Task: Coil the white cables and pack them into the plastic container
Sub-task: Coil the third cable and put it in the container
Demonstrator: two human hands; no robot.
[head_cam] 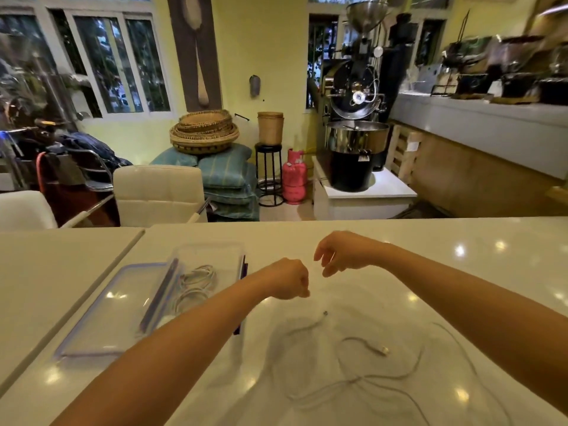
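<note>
— Hands?
— Left hand [289,279] at centre frame, fingers curled tight; whether they hold cable, I cannot tell. Right hand [341,253] just beside it, fingers loosely bent, narrow gap.
— Cables?
— Loose cable [362,379] on the bench [461,272], lower right. Coiled cables [198,276] inside the container [209,249], centre left; lid [101,318] beside it.

No legible text or labels

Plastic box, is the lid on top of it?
No, the lid lies flat on the table beside the open plastic container, and coiled white cables show inside it.
</note>
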